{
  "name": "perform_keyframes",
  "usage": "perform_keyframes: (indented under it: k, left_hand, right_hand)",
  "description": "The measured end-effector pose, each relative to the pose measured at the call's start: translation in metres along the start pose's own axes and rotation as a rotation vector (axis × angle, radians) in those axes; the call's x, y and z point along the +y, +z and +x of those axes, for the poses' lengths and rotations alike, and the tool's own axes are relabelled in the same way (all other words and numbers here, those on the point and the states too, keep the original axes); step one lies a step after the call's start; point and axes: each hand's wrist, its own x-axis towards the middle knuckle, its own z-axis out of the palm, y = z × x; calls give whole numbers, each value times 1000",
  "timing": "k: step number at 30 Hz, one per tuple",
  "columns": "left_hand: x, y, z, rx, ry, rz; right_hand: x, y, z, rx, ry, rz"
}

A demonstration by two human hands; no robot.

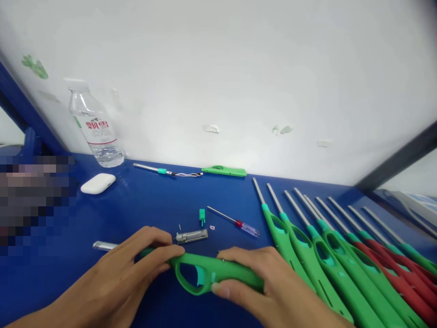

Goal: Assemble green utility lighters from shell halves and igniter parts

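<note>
Between both hands, a green lighter.

A white wall rises behind the blue worktop, marked with pale scraps and a green patch at upper left. A blue bar slants at the left, a dark bar at the right; the light is even.

Water bottle and white case, left rear of desk.
Bottle: clear, white cap, label with red characters; stands near the white wall. Case: rounded, lies in front of the bottle. Wall: bears torn scraps.
</note>
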Motion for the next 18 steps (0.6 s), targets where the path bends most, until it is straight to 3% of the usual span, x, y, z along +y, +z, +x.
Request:
perform_keyframes:
  k: [6, 11, 15, 18]
  left_hand:
    - [-3, -6, 13, 71, -10, 180]
    - [-12, -12, 24, 203, 82, 234]
    - [-15, -11, 18, 70, 136, 93]
    - [-19, -7, 6, 8, 144, 68]
  right_hand:
    - [-7, -13, 9, 52, -79, 58]
    - [-10, -18, 10, 85, 46, 110]
    - [-10, -14, 8, 53, 32, 100]
    - [-9, -9, 3, 81, 141, 137]
